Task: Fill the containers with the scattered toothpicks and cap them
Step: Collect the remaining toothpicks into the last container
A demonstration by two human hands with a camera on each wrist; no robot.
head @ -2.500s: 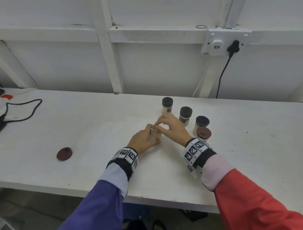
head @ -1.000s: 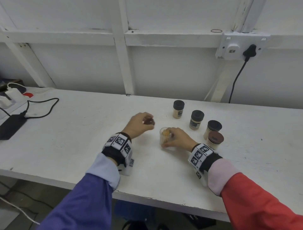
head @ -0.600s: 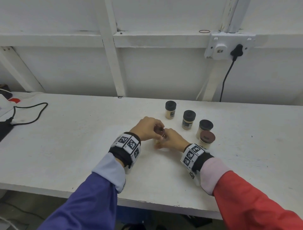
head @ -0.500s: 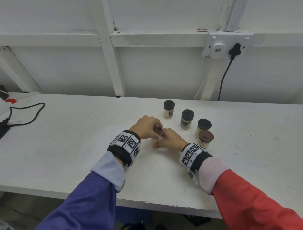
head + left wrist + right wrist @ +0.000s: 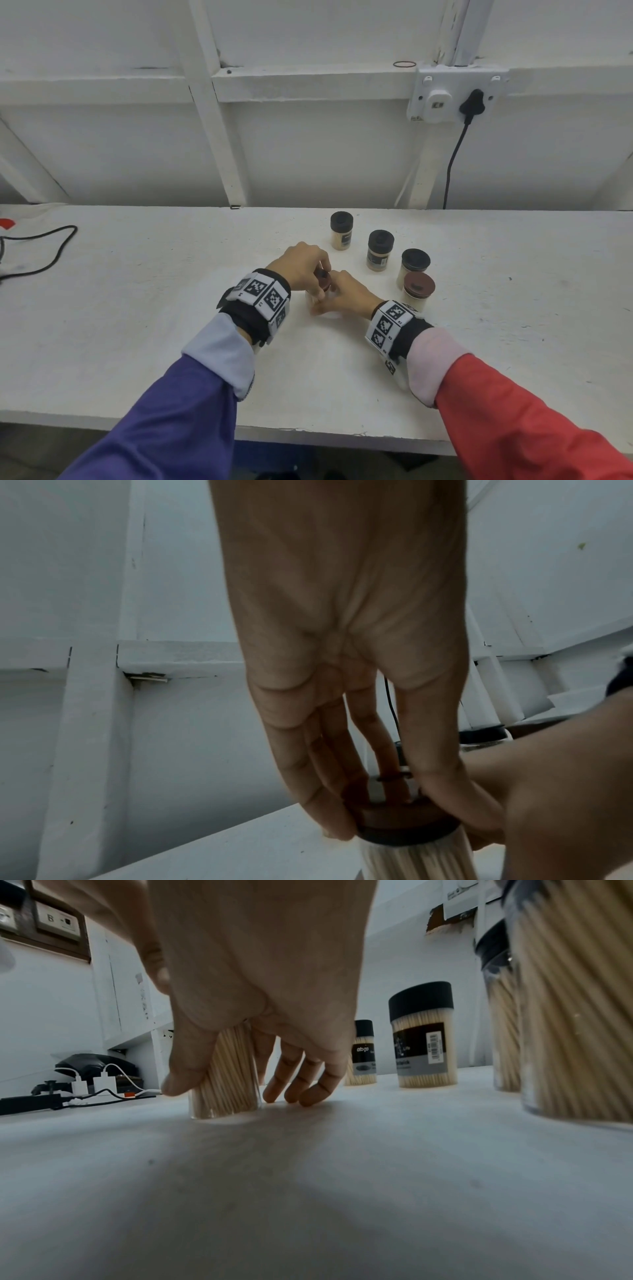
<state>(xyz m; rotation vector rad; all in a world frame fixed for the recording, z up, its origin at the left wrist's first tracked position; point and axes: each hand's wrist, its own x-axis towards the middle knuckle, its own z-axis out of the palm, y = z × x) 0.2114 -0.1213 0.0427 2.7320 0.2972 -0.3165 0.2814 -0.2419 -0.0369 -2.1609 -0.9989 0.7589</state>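
My left hand (image 5: 301,265) pinching the brown cap (image 5: 407,826), right hand (image 5: 346,296) gripping the half-hidden jar (image 5: 227,1074), far jar labels (image 5: 419,1047) too blurry to read

A white table (image 5: 102,342) stood against a white panelled wall (image 5: 308,154). A white wall socket (image 5: 452,92) held a black plug (image 5: 472,102), its black cord (image 5: 452,164) dropping behind the table. A thin rubber band (image 5: 404,64) lay on the wall ledge. At the far left, a black cable (image 5: 44,253) looped across the table (beside white chargers (image 5: 92,1083) in a power strip (image 5: 34,1103)).
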